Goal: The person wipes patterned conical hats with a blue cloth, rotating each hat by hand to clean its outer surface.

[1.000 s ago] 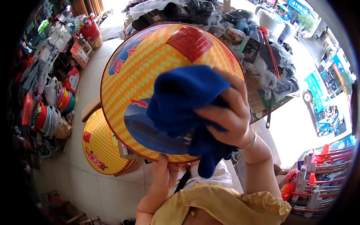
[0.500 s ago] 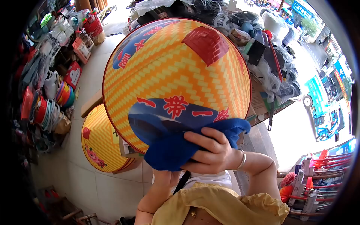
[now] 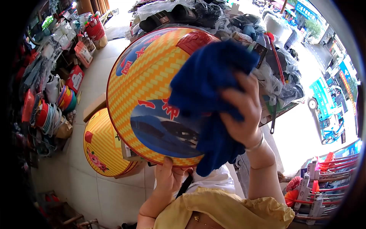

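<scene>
A large conical woven-pattern hat, yellow and orange with a red rim, faces me, printed with red characters and blue picture patches. My left hand grips its near rim, thumb on top and the other fingers partly hidden beneath. Over the hat's right side, my right hand holds a bunched blue cloth, smeared by motion. The cloth covers part of the red patch and the lettering, and a fold hangs past the rim.
More yellow hats lie stacked at lower left. Bagged goods and dark shoes are piled beyond the hat. Crowded shop wares line the left. A blue three-wheeled vehicle stands outside; red-handled items are at lower right.
My right hand has moved the cloth up and right from the hat's near edge. More of the lower picture patch shows, and my left thumb on the rim is now visible.
</scene>
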`<state>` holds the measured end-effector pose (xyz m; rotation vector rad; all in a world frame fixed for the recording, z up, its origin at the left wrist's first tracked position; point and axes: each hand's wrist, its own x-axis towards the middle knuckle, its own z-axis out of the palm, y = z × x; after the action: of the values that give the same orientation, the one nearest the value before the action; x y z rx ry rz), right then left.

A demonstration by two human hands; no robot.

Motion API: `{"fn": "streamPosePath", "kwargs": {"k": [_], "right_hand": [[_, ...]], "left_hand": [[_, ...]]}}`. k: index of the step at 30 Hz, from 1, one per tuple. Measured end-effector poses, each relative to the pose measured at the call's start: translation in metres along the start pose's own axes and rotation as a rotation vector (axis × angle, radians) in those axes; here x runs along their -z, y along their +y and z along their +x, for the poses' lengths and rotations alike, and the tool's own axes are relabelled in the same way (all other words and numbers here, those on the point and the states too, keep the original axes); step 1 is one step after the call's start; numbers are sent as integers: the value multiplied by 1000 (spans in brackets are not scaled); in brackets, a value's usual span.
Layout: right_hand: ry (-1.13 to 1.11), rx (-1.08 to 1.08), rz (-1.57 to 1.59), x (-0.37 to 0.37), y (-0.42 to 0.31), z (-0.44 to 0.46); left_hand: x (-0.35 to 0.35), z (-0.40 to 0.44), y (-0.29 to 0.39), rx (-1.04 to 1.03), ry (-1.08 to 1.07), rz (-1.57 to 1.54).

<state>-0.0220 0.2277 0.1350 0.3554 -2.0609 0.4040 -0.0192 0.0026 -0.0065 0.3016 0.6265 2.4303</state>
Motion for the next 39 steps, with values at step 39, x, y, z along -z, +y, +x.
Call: {"fn": "streamPosePath", "kwargs": {"k": [39], "right_hand": [[68, -171, 48, 9, 40, -20]], "left_hand": [[-3, -3, 6, 7, 30, 11]]}}
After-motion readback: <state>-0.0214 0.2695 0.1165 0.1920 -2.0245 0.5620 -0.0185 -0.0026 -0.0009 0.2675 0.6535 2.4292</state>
